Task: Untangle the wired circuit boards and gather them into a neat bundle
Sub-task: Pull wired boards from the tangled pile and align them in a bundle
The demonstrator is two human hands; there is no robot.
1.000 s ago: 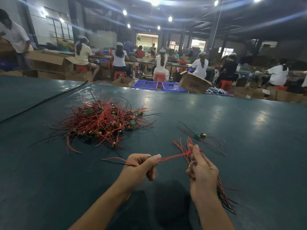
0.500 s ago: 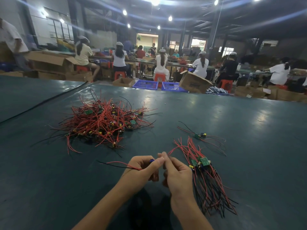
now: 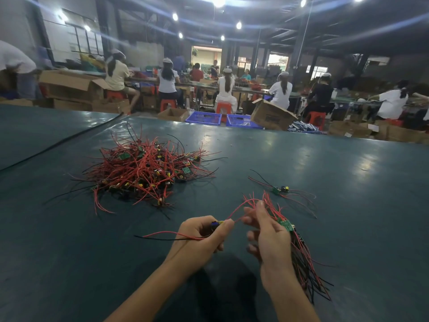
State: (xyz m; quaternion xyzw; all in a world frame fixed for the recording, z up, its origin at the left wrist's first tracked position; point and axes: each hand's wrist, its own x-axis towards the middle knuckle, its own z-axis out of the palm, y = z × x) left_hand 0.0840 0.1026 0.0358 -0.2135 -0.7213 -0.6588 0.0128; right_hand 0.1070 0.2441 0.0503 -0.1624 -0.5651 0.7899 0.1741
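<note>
**Fingertips pinched on one wired board**

Low near the table's near edge, left hand curled, thumb and forefinger clamped on that board, red lead arching across to the right hand. Wrapped round the gathered bundle there, forefinger raised against the lead. Just beyond, a lone board lying apart; farther off toward the left, the tangled pile.
</note>
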